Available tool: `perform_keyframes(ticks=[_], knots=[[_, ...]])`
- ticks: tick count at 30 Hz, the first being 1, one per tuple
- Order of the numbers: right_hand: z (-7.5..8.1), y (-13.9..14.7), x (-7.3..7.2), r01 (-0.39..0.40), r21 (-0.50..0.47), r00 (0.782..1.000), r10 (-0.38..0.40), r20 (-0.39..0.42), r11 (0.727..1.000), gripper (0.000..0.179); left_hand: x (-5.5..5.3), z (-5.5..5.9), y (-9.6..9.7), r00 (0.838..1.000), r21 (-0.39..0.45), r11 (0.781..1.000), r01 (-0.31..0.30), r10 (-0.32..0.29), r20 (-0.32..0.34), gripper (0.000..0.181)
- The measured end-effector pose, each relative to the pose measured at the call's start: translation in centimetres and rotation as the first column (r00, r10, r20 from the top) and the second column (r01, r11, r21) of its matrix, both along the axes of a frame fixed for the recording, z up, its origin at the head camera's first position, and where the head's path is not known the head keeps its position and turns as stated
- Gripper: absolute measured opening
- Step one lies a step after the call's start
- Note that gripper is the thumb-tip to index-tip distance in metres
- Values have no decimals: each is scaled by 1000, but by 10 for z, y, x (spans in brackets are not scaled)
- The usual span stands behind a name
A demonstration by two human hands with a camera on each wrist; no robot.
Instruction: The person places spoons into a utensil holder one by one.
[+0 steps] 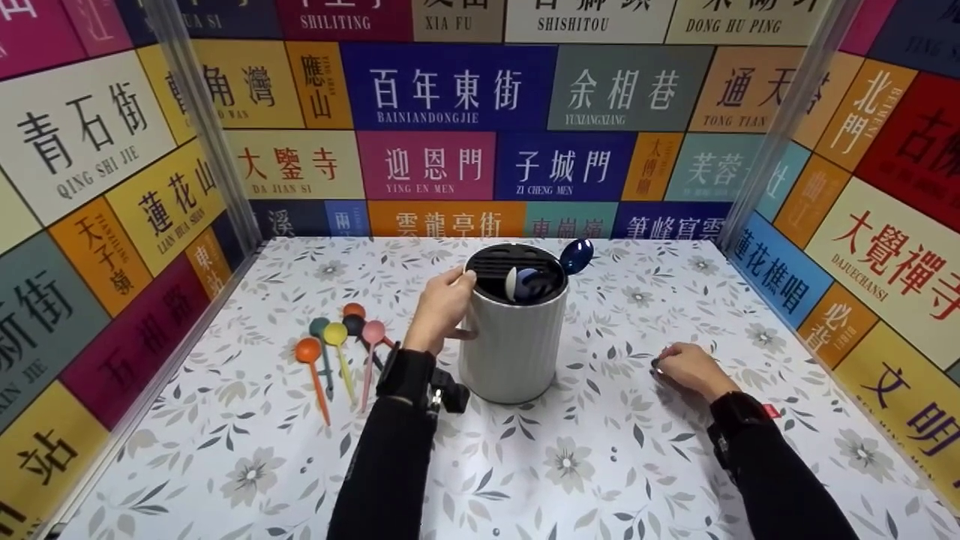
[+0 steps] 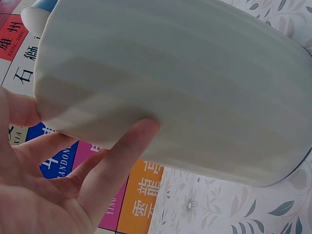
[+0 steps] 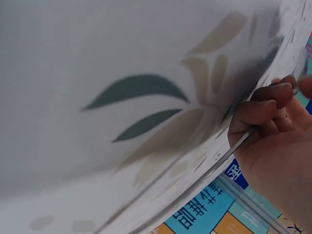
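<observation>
A white ribbed cylindrical utensil holder (image 1: pixel 510 352) stands on the table, with a black slotted insert in its top. My left hand (image 1: pixel 442 307) grips its upper left side, fingertips at the rim; the left wrist view shows another finger pressed on the wall. A shiny dark blue spoon (image 1: pixel 577 256) leans out of the holder's right side, and a blue-and-white rounded piece (image 1: pixel 525 285) shows inside. Off to the right, low over the table, my right hand (image 1: pixel 694 369) has curled fingers around a thin rod-like thing (image 3: pixel 243 139), mostly hidden; its kind I cannot tell.
Several small long-handled spoons lie left of the holder, among them an orange spoon (image 1: pixel 308 350), a yellow spoon (image 1: pixel 337 335) and a pink spoon (image 1: pixel 373 332). A floral cloth (image 1: pixel 255 472) covers the table. Panels with printed signs (image 1: pixel 450 86) stand around the back and both sides.
</observation>
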State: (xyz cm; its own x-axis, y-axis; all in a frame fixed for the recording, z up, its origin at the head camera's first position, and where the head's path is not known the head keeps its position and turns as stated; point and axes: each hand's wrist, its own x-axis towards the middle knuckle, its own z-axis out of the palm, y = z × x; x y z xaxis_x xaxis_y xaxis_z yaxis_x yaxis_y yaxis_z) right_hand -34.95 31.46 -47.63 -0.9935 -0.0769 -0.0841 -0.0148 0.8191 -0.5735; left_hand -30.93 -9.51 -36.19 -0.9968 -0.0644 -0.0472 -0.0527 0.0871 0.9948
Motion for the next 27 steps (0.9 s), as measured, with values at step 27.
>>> perform_keyframes(ticks=[27], knots=[[42,-93,3,-26,-259,985,-20,-173,966,35,0,1,0,1000,-2,1000,3,-3,7,48]])
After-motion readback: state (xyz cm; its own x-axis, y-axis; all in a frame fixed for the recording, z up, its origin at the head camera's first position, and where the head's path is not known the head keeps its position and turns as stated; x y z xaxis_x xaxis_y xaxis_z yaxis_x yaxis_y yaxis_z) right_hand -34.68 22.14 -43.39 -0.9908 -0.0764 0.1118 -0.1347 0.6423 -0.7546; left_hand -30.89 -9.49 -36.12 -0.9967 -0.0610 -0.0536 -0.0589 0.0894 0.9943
